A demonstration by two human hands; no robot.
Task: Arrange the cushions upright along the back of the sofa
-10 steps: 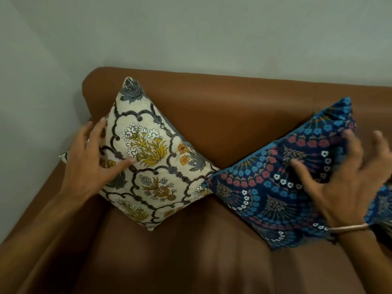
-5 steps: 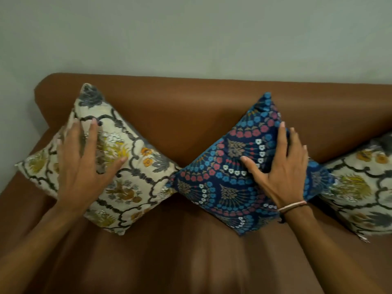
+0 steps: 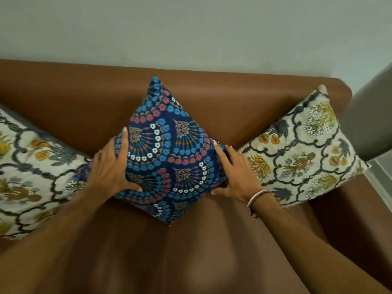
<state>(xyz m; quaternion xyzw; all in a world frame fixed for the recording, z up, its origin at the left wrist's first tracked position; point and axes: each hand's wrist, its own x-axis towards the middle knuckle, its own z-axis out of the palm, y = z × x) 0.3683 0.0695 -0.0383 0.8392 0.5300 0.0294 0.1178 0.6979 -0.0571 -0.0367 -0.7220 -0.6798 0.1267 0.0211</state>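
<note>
From the head camera, the blue cushion (image 3: 169,149) stands on one corner at the middle of the brown sofa (image 3: 233,102), leaning on its backrest. Half a second ago the left hand (image 3: 110,166) lay flat on the left cream cushion (image 3: 31,177); now it has crossed over, and both hands bracket the blue one. The left hand cups its left edge, fingers spread on the fabric, and the right hand (image 3: 235,172), open, presses its right corner. The right cream cushion (image 3: 301,149) leans beside it, also on a corner. All three look propped; probably only squaring the middle one remains.
</note>
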